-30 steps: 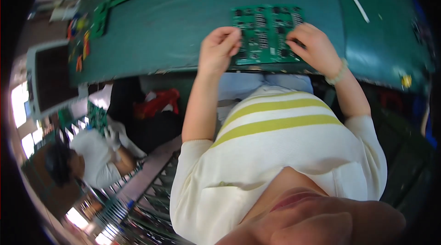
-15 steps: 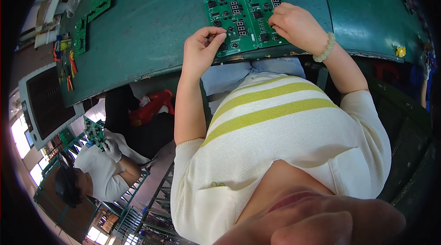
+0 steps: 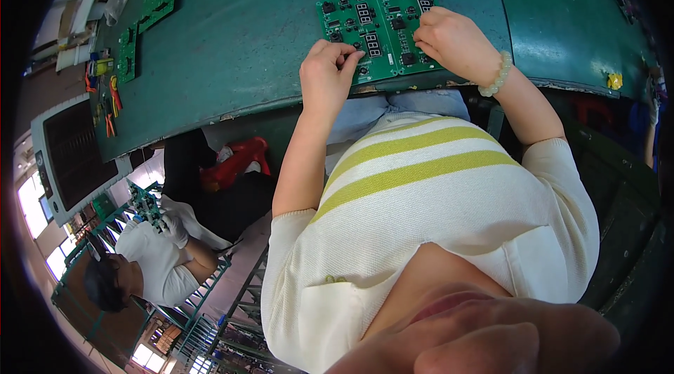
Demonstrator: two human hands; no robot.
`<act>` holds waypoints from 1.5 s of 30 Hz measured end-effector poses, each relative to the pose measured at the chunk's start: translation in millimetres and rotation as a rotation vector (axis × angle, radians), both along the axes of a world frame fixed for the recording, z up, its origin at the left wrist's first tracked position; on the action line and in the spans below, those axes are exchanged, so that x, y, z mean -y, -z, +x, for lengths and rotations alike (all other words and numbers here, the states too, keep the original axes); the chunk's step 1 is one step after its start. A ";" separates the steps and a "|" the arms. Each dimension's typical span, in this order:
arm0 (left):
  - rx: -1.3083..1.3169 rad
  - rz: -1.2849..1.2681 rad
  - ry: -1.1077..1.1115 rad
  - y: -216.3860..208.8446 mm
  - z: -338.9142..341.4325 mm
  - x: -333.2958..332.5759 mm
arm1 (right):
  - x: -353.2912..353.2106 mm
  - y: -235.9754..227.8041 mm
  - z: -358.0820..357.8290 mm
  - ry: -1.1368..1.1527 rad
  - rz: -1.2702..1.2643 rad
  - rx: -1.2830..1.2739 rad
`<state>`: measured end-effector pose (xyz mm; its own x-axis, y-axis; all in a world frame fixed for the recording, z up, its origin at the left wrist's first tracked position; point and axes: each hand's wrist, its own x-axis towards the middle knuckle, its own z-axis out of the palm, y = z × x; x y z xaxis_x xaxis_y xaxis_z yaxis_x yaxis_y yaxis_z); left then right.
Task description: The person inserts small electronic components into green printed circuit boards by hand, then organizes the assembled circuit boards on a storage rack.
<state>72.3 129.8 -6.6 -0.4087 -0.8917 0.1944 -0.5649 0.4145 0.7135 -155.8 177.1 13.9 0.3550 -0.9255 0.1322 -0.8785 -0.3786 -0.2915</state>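
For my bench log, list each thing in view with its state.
Circuit board: flat on the table, component side up
Left hand: thumb and forefinger close together at the board
Right hand: fingers curled over the board's right side
Red-handled tool: lying on the table
Co-worker's gloved hand: holding another board

Soft, even light covers the table point(image 3: 232, 30), with a paler sheen toward its right edge. Beyond its left edge, windows point(image 3: 31, 202) glare white, washed of detail. Below the front edge at the right, deep shadow gathers. The circuit board point(image 3: 385, 19) near the front edge looks crisp. Fisheye distortion bows the table's edges, and black rings the view; clutter point(image 3: 78, 24) past the left edge is perhaps slightly out of focus.
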 end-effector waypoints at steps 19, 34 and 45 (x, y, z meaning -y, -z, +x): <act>-0.003 -0.088 0.022 8.6 3.2 -6.5 | 2.3 11.7 -8.4 -0.021 0.064 0.167; -0.846 0.100 -0.354 31.4 27.9 37.8 | 58.5 -3.9 -7.6 0.122 -0.149 0.421; -0.725 0.246 -0.435 61.7 29.8 36.4 | 342.9 18.9 44.4 -0.056 -0.103 0.024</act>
<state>102.1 93.4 -68.3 0.1261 -0.9904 0.0561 -0.0102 0.0552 0.9984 -111.4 -165.8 -4.9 0.4009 -0.8855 0.2349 -0.8485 -0.4555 -0.2693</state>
